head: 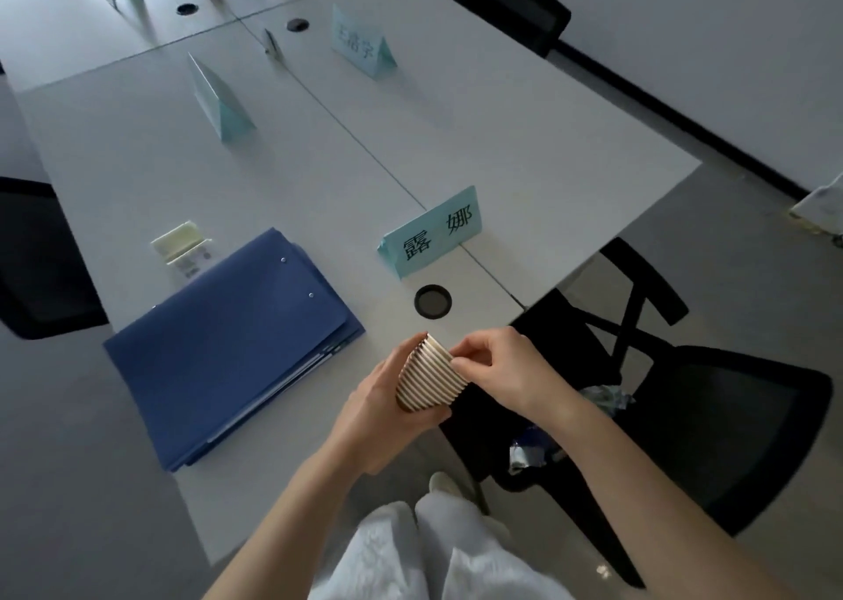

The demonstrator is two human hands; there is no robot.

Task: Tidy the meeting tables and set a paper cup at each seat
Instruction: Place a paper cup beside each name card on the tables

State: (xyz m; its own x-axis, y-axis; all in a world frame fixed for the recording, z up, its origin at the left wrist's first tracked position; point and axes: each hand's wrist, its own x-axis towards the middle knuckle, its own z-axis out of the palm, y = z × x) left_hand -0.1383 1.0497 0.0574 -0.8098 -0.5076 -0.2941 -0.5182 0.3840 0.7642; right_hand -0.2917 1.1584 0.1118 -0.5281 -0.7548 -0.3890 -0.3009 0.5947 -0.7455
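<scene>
A stack of nested brown paper cups [430, 376] lies on its side above the near corner of the grey meeting table [524, 152]. My left hand [387, 410] grips the stack from below and behind. My right hand [495, 371] pinches the rim of the outermost cup at the stack's far end. A light-blue name card [433, 233] stands on the table just beyond my hands, near a round cable hole [432, 300].
A pile of blue folders [232, 348] lies at the left, with a small cream box [180, 245] behind it. More name cards [219, 99] [362, 45] stand farther along. A black chair [711, 421] stands at the right, crumpled wrappers [606, 398] beside it.
</scene>
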